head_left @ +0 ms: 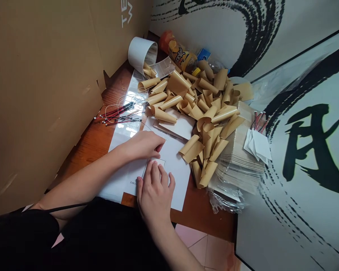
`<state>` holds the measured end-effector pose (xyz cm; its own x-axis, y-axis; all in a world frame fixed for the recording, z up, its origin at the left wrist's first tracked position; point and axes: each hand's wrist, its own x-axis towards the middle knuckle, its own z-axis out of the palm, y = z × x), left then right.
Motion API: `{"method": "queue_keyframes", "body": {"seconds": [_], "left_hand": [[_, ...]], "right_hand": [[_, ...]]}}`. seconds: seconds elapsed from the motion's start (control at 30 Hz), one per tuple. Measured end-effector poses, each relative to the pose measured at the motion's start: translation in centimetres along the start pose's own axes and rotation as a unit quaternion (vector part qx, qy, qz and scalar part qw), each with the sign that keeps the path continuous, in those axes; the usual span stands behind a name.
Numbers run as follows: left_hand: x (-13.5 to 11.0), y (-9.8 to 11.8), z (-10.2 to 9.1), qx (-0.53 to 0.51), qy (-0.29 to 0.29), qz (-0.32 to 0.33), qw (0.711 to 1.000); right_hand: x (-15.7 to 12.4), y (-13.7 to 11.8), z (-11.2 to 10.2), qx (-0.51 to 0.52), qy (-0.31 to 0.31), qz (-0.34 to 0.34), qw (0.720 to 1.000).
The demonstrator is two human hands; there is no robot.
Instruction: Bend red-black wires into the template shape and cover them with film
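My left hand [143, 145] lies on a white sheet [173, 160] on the wooden table, fingers curled together at a small clear rectangle [158, 162] stuck on the sheet. My right hand [155, 192] presses flat beside it, fingers stretched toward the same rectangle. Whether the left fingertips pinch anything is hidden. A heap of curled tan backing papers [203, 113] spreads just beyond the hands.
Red and black wires [118, 114] lie at the left on a glossy sheet. A stack of flat sheets [237, 162] in plastic sits right, with small white pieces [257, 145] on top. A white roll [141, 52] and snack packets [182, 54] stand behind. Cardboard [45, 94] walls the left.
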<state>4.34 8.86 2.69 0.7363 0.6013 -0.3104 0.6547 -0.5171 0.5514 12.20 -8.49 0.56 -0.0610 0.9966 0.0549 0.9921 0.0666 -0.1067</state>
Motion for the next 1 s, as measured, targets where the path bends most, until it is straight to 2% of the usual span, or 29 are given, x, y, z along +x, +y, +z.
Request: {"method": "queue_keyframes", "body": {"seconds": [0.2,0.47,0.8,1.0], "left_hand": [[-0.2,0.0,-0.2,-0.005,0.007,-0.002,1.000],[0.0,-0.2,0.0,-0.008,0.009,0.001,1.000],[-0.1,-0.2,0.0,-0.005,0.011,0.006,1.000],[-0.1,-0.3,-0.3,-0.009,0.005,0.008,1.000]], "right_hand": [[-1.6,-0.2,-0.7,0.008,0.004,-0.019,1.000],[-4.2,0.8,-0.9,0.015,-0.002,-0.053,0.998],[-3.5,0.3,-0.7,0.000,0.014,-0.051,0.999],[-4.3,0.4,-0.7,0.026,0.012,-0.046,0.999]]}}
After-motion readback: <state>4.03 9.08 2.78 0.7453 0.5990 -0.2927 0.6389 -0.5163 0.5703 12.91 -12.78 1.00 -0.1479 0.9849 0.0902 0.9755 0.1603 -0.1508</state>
